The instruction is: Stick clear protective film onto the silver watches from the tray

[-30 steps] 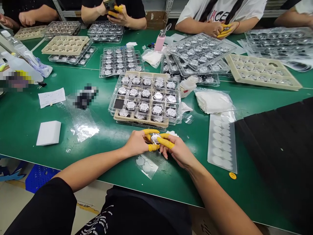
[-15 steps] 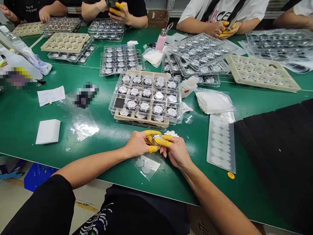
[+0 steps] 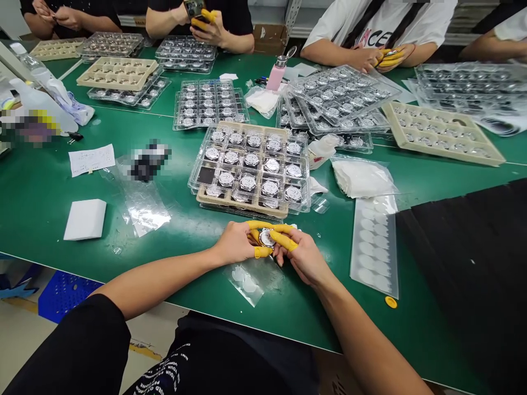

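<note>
Between my two hands is a round silver watch head point(image 3: 267, 237) with a pale face, held above the table's front part. My left hand point(image 3: 236, 241) grips it from the left, yellow finger cots on its fingers. From the right, my right hand point(image 3: 302, 249) pinches it, also in yellow cots, with one finger lying over its face. Below them a clear sheet with round white stickers point(image 3: 246, 282) lies on the table. Just beyond stands a stack of trays point(image 3: 249, 170) filled with similar watch heads; one pocket at its left holds none.
A sheet of round stickers point(image 3: 373, 247) and white wipes point(image 3: 362, 175) lie right, near a yellow finger cot point(image 3: 391, 302). A white foam block point(image 3: 84, 219) sits left. More watch trays point(image 3: 341, 93), a pink bottle point(image 3: 276, 74) and several co-workers' hands point(image 3: 206, 27) are across the table.
My right fingers have shifted on the watch head, uncovering more of its face. The whole view has moved slightly. Across the table, a co-worker at far left has brought both hands together.
</note>
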Demonstrator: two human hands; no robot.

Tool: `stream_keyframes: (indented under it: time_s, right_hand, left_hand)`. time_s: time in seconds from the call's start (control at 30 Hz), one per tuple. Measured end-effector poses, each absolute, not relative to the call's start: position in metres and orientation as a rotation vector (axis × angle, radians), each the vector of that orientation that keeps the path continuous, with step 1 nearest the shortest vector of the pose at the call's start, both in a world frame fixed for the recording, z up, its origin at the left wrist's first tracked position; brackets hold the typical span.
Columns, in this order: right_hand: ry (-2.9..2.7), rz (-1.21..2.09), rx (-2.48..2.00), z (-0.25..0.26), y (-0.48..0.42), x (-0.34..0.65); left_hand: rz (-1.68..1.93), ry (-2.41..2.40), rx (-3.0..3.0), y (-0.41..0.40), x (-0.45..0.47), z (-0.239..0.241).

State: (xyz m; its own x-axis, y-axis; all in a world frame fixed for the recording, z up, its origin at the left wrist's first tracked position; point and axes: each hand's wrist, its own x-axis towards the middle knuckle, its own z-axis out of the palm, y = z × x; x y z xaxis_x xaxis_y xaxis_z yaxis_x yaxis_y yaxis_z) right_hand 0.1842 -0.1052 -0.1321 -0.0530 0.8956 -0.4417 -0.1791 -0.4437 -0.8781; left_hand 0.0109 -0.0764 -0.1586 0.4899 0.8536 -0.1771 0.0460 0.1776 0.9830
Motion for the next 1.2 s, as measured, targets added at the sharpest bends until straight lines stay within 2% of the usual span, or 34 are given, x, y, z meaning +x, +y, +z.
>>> stream_keyframes:
  time_s: [0.27,0.53,0.7,1.03,1.2]
  right_hand:
    - [-0.697,1.435,-1.484,-0.141,-0.105,0.166]
    - [-0.828,1.558,-1.4,-0.136,-0.107,0.18]
    - [-0.974,1.411,-1.479,-0.139,-0.112,0.182]
    - [-0.931,1.373,-1.544,-0.142,-0.109,0.174]
    - [-0.959,1.005,-1.461,-0.118,-0.099,0.191]
  left_hand:
    - [0.687,0.919,1.327,-0.077,0.01,-0.163]
    - [0.666,0.98,1.362,-0.076,0.01,-0.154]
    - [0.686,0.979,1.328,-0.076,0.011,-0.159]
    - [0.677,0.986,1.357,-0.078,0.011,-0.161]
    - [0.71,0.883,1.407,-0.079,0.013,-0.164]
